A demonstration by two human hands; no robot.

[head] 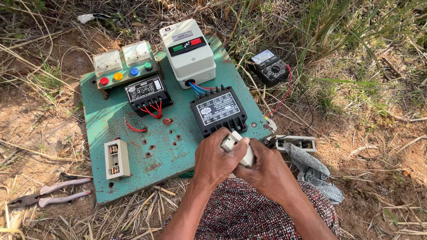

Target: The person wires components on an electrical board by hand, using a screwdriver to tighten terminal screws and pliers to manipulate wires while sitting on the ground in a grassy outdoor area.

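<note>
At lower centre, just over the near edge of the green panel (102, 133): both hands together, clamped on one small white fuse block (235, 149). Left hand (215, 160) wrapped over the block's left side, fingers curled across its top, forearm rising from the bottom edge. Right hand (267, 171) cupped against the block's right side and underside, back of the hand upward, thumb pressed toward the left hand. Block partly hidden by the fingers; only its upper corner and one end visible. Patterned cloth (249, 213) below both forearms.

From left to right on the ground and panel: pliers (49, 193) with pale handles in dry straw, off the panel's left corner. White fuse holder (116, 158) mounted near the panel's lower left. Meter unit (124, 62) with two dials and a row of red, yellow, blue and green buttons at upper left. Black relay (147, 94) with red wires just beneath it. White starter box (187, 52) with green and red buttons at top centre. Second black module (219, 111) below it, fed by blue and red wires, just beyond the hands. Multimeter (269, 66) on the grass right of the panel, red lead trailing down. Open fuse base (294, 143) and grey rag (313, 171) near the right hand.

Surface: rusted green panel flat on bare soil, dry grass all round, outdoors, in sunlight.
</note>
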